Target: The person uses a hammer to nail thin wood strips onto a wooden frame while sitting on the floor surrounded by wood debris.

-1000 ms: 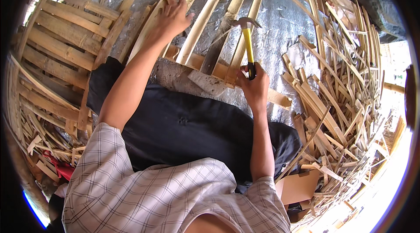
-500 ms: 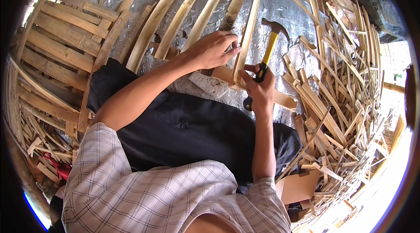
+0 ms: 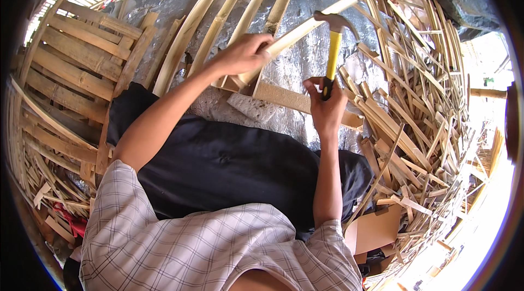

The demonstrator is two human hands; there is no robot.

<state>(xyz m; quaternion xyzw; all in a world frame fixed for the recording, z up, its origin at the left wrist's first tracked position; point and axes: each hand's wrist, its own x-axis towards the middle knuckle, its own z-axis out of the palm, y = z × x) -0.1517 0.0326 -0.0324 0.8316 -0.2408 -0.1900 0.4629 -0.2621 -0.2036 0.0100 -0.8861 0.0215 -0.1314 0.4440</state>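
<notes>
- The long pale split bamboo strip (image 3: 305, 29) is in my left hand (image 3: 240, 53), grip wrapped tight round its lower part, slanting up to the right over the grey rock slab (image 3: 305, 67).
- My right hand (image 3: 326, 106) has its grip closed on the yellow-handled claw hammer (image 3: 331, 53), head raised next to the strip.
- More split bamboo slats (image 3: 218, 23) lie lined up on the slab, so some look done; the loose heap of bamboo offcuts (image 3: 415, 105) on my right looks like plenty left.

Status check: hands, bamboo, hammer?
Left hand grips split bamboo strip. Right hand holds yellow-handled hammer, head raised. Loose bamboo offcuts crowd right.
</notes>
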